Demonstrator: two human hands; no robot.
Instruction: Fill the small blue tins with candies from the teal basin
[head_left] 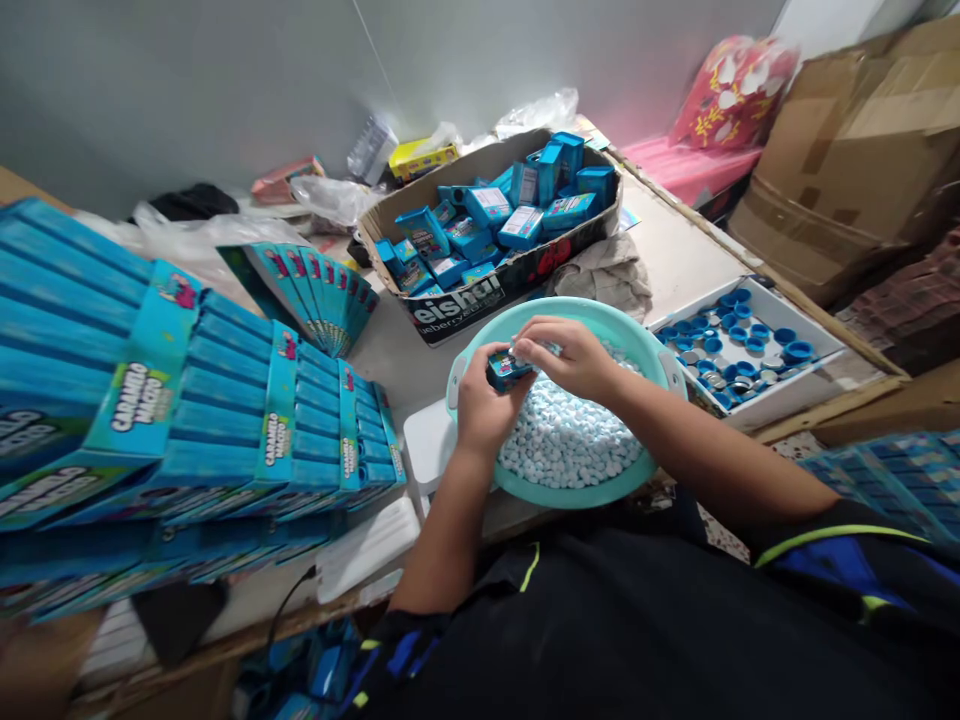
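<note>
My left hand [484, 395] is wrapped around a small blue candy container [504, 370], tilted over the near left part of a turquoise basin [457, 375]. White and pale-blue candies [570, 435] fill much of that basin. Just above the container's opening, my right hand [566, 355] is cupped with its fingers drawn together. Some candies show at its fingertips, though the palm side is hidden.
Behind the basin stands a cardboard box [480, 300] of blue containers. A white tray [817, 375] at the right holds blue caps. Stacked blue display boxes [180, 400] line the left, and a greyish cloth [607, 275] lies behind the basin.
</note>
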